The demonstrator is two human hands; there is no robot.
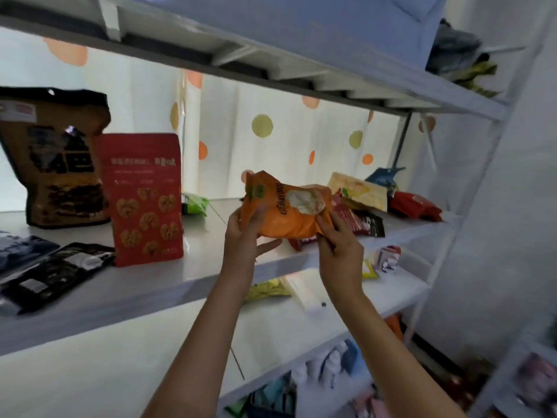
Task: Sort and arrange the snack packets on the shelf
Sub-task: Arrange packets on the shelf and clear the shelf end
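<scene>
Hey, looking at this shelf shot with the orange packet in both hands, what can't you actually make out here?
Head view only:
- Print on the orange packet: blurred, and partly covered by the left hand and right hand.
- Pile of packets at the shelf's right end: overlapping, so a count is not possible.
- Black packets at left: cut by the frame edge.
- Lowest shelf items: blurred and hidden behind the forearms.
</scene>
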